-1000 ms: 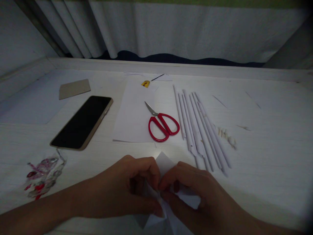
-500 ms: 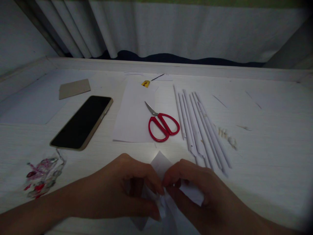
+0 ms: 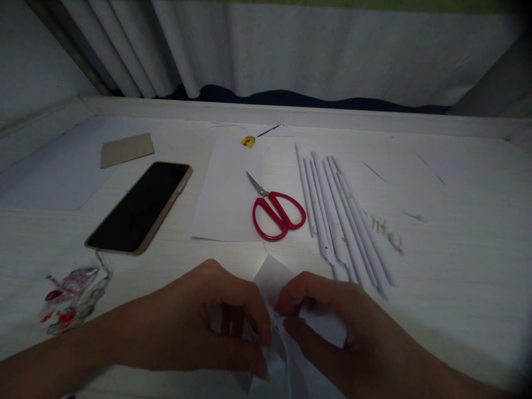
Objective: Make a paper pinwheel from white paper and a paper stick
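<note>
A white sheet of paper (image 3: 272,272), partly folded with a raised crease, lies low in the middle under both hands. My right hand (image 3: 332,321) pinches that crease between thumb and forefinger. Curled over the paper's left part, my left hand (image 3: 208,321) has thumb and forefinger drawn close together at the fold; the exact contact is partly hidden. Beyond the hands, red-handled scissors (image 3: 279,215) rest with their blades over another flat white sheet (image 3: 226,194). Several rolled paper sticks (image 3: 336,216) lie side by side to the right of the scissors.
A black-screened phone (image 3: 139,208) with a beaded charm (image 3: 72,299) lies at left. Behind it are a grey-brown card (image 3: 127,151) and a large pale sheet (image 3: 54,172). A small yellow item (image 3: 248,142) sits at the back. A raised ledge (image 3: 291,115) and a curtain (image 3: 291,50) bound the far side.
My left fingertips have drawn slightly down and away from the pinch point. The right hand keeps its pinch, and the paper's crease has shifted a little.
</note>
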`<state>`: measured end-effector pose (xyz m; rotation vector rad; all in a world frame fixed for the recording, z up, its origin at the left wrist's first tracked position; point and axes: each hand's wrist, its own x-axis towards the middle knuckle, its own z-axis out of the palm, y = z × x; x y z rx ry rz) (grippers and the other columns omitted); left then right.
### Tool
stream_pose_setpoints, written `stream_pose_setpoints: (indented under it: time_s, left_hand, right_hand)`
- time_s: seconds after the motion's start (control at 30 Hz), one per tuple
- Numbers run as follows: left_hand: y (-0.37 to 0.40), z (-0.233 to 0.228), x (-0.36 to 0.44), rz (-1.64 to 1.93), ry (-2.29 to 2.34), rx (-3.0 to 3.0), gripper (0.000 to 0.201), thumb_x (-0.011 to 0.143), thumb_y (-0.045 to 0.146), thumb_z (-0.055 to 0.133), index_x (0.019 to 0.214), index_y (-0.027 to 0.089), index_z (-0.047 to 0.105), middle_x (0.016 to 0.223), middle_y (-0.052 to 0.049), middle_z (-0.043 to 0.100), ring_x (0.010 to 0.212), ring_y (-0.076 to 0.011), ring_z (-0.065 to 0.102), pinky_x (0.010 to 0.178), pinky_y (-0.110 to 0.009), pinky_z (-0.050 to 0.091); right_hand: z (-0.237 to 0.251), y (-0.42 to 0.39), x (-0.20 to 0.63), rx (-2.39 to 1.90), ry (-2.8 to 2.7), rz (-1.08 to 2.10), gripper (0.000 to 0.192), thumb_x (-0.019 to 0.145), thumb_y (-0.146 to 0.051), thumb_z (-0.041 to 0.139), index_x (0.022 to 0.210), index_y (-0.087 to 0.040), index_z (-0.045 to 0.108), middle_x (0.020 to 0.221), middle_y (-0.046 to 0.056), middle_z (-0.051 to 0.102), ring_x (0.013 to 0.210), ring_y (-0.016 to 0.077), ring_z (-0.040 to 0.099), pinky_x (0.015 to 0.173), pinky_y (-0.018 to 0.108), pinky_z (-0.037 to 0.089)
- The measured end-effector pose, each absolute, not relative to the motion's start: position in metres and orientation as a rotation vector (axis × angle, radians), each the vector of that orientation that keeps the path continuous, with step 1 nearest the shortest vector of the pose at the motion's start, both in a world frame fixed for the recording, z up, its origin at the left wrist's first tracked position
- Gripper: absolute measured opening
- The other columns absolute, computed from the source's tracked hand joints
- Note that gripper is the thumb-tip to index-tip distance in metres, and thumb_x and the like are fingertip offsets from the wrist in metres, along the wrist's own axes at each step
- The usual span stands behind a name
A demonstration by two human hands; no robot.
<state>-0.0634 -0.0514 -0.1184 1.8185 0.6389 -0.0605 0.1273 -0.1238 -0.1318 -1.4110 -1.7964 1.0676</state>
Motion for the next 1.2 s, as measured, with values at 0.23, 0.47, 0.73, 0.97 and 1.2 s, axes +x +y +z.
stream_pose_setpoints:
  time_s: [0.23, 0.47, 0.73, 0.97, 1.2]
  left_hand:
    - [-0.0520, -0.1193, -0.0623, -0.039, 0.563, 1.868, 0.017, 0.074, 0.034, 0.061, 0.084, 0.023, 0.068, 0.067, 0.002, 0.068, 0.056, -0.0097, 0.060, 0.055, -0.017, 0.045]
    - [-0.0524, -0.1216, -0.0602, -0.025, 0.504, 1.893, 0.016, 0.076, 0.029, 0.060, 0.082, 0.018, 0.069, 0.069, 0.000, 0.069, 0.059, -0.0103, 0.062, 0.060, -0.017, 0.047]
    - [-0.0519, -0.1239, -0.0613, 0.062, 0.426, 2.014, 0.012, 0.075, 0.027, 0.062, 0.079, 0.017, 0.067, 0.066, 0.001, 0.068, 0.058, -0.0089, 0.062, 0.060, -0.016, 0.047]
    - [-0.0522, -0.1213, -0.0606, 0.057, 0.425, 1.993, 0.011, 0.075, 0.023, 0.062, 0.079, 0.014, 0.067, 0.067, -0.001, 0.068, 0.061, -0.0105, 0.063, 0.061, -0.016, 0.047]
    - [-0.0549, -0.1201, -0.0598, 0.037, 0.467, 1.975, 0.010, 0.074, 0.024, 0.062, 0.077, 0.016, 0.067, 0.066, 0.000, 0.068, 0.059, -0.0105, 0.063, 0.059, -0.016, 0.048]
  right_hand:
    - [-0.1369, -0.1249, 0.1272, -1.436, -1.686, 1.230, 0.024, 0.070, -0.002, 0.054, 0.080, -0.023, 0.055, 0.071, -0.008, 0.062, 0.065, 0.0069, 0.057, 0.059, 0.016, 0.045]
    - [-0.1380, -0.1258, 0.1259, -1.419, -1.666, 1.264, 0.024, 0.071, -0.001, 0.053, 0.079, -0.023, 0.055, 0.070, -0.008, 0.062, 0.065, 0.0068, 0.057, 0.060, 0.016, 0.044]
    - [-0.1355, -0.1258, 0.1264, -1.431, -1.691, 1.316, 0.023, 0.071, -0.002, 0.051, 0.081, -0.023, 0.055, 0.070, -0.006, 0.063, 0.065, 0.0095, 0.059, 0.060, 0.020, 0.046]
    - [-0.1368, -0.1267, 0.1260, -1.393, -1.716, 1.289, 0.024, 0.070, -0.001, 0.052, 0.080, -0.023, 0.056, 0.071, -0.006, 0.064, 0.064, 0.0086, 0.060, 0.058, 0.018, 0.045]
    - [-0.1339, -0.1272, 0.1251, -1.348, -1.766, 1.244, 0.022, 0.072, -0.001, 0.052, 0.081, -0.020, 0.056, 0.070, -0.004, 0.065, 0.062, 0.0075, 0.060, 0.055, 0.014, 0.045]
